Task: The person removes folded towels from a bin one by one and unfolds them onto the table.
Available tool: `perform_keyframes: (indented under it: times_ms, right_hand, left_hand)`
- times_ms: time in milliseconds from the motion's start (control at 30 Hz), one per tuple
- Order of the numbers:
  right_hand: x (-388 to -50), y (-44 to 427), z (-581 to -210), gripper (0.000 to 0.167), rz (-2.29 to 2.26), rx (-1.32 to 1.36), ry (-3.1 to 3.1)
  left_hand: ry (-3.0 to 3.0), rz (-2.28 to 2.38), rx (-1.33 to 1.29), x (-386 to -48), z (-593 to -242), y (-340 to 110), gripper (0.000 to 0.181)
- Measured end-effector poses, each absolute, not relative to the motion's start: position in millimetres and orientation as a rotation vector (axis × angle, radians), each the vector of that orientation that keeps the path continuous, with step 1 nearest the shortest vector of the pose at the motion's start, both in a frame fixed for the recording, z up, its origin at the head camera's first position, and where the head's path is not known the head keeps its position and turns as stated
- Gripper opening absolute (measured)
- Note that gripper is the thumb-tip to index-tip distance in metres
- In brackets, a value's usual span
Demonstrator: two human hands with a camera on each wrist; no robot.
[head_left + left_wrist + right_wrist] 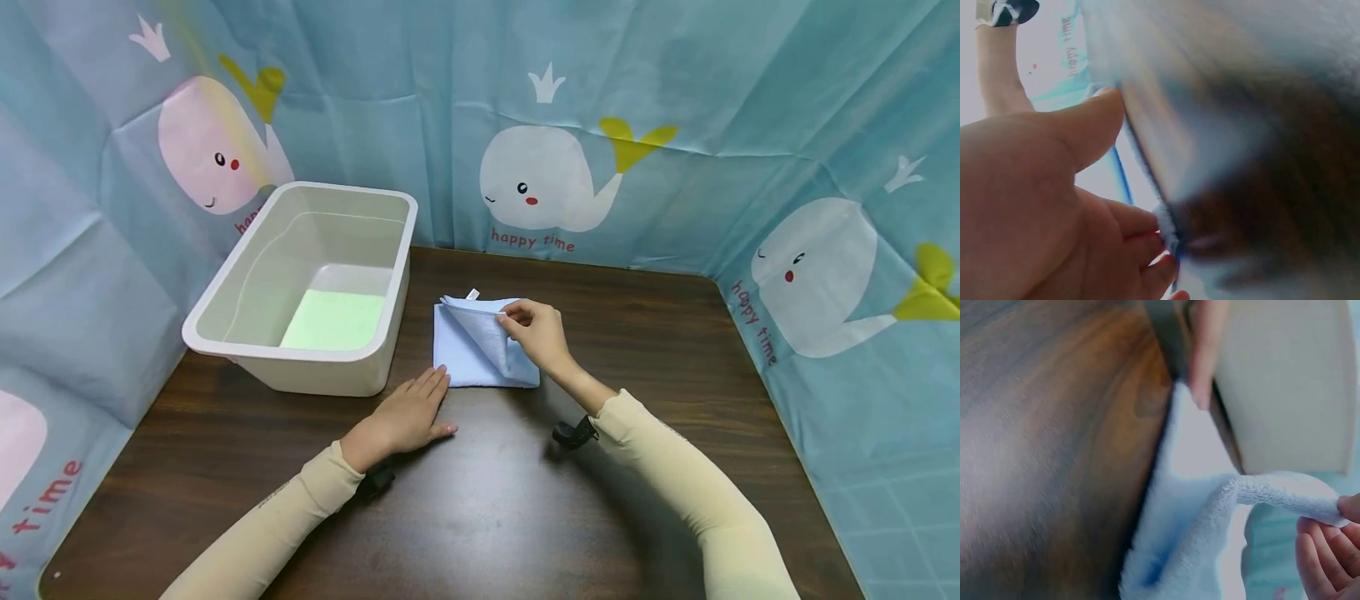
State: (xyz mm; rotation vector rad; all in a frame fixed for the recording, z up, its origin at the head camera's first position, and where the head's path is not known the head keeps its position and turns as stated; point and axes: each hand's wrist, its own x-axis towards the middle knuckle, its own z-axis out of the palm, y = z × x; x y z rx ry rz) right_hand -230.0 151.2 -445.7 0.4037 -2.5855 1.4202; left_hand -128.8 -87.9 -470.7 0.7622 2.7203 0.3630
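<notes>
A light blue towel (472, 350), folded into a small rectangle with a white tag at its far edge, lies on the dark wooden table. Between thumb and fingers my right hand (538, 332) pinches one upper corner of it, raised and folded back over the lower layer. That raised flap of towel (1285, 490) also shows in the right wrist view. My left hand (408, 414) lies flat, its straight fingertips touching the towel's near left corner. Seen from the left wrist, the left hand (1085, 206) has its thumb apart from the fingers.
A pale grey plastic tub (300, 354) stands on the table (480, 517) left of the towel, with a flat light green thing (335, 320) at its bottom. Blue curtains (420, 125) with whale prints hang behind and on both sides.
</notes>
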Motion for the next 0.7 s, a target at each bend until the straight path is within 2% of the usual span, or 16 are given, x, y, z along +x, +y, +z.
perform_keyframes:
  times_ms: [300, 533, 700]
  right_hand:
    - [-228.9, 192.7, -427.9, 0.017, 1.523, 0.211, -2.538]
    - [-199.5, 226.8, -389.7, 0.021, 1.597, 0.085, -2.479]
    - [-191.2, 259.9, -389.4, 0.023, 1.613, -0.001, -2.467]
  left_hand:
    - [2.698, 0.311, 0.723, -130.7, -472.6, -86.0, 0.081]
    - [2.689, 0.317, 0.699, -130.9, -469.9, -86.8, 0.082]
    - [2.705, 0.292, 0.685, -132.1, -471.9, -90.7, 0.083]
